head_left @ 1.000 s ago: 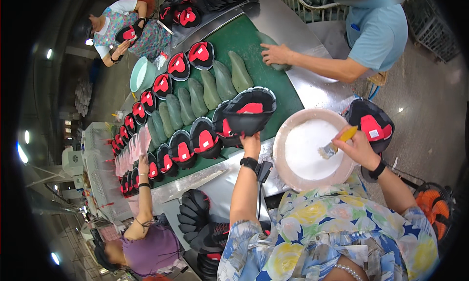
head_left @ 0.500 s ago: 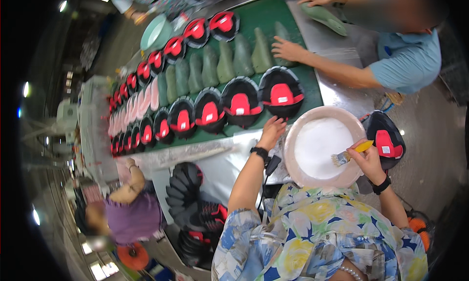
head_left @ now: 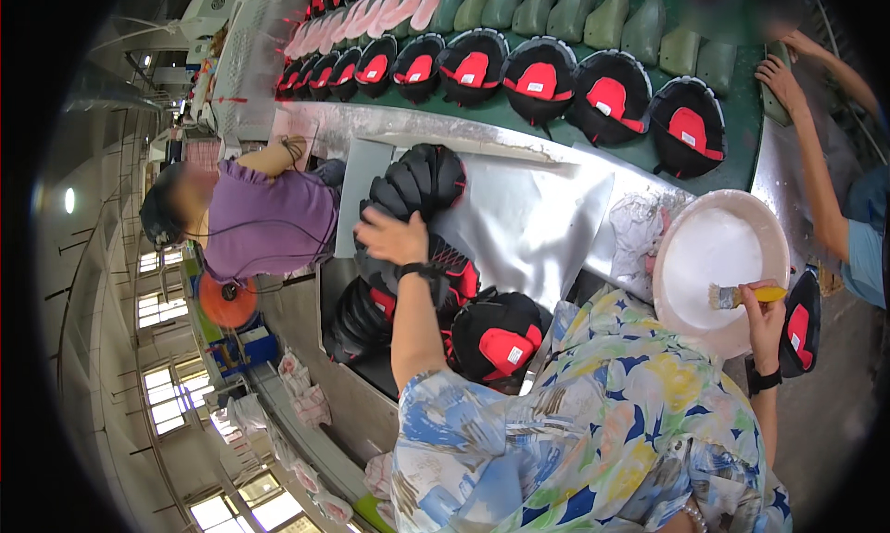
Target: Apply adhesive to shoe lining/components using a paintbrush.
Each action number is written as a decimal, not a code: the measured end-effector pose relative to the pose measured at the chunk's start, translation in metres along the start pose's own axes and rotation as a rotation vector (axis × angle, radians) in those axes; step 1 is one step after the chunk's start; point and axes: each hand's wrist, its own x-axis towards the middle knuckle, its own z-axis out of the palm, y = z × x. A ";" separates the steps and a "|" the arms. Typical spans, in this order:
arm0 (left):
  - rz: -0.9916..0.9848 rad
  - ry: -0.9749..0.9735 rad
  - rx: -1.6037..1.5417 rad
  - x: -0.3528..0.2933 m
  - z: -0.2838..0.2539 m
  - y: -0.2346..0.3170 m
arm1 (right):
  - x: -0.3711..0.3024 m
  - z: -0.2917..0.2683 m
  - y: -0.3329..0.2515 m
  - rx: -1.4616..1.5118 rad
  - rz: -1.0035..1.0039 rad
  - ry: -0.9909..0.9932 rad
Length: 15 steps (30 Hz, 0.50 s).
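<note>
My left hand is stretched over a pile of black shoe uppers on a metal table, its fingers spread; whether it touches them I cannot tell. My right hand grips a paintbrush by its yellow handle. The bristles hang over a pale pink basin of white liquid. Close to my left forearm lies a black and red shoe upper. Another upper shows to the right of the basin.
On a green conveyor belt stand rows of black and red uppers and green shoe lasts. A co-worker's hand is at the right. Someone in purple works at the left. A crumpled white cloth lies beside the basin.
The view has swung left. My left hand has moved from the belt's edge to the pile of uppers. The brush stays in my right hand over the basin.
</note>
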 end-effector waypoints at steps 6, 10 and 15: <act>0.008 -0.476 0.009 -0.054 -0.027 -0.085 | 0.012 0.015 -0.005 0.020 -0.049 -0.013; 0.415 -0.660 -0.330 -0.041 -0.070 -0.025 | 0.014 0.026 -0.012 -0.129 -0.111 -0.047; 0.575 -1.187 -0.973 -0.020 -0.058 0.064 | 0.022 0.029 -0.009 -0.140 -0.090 -0.106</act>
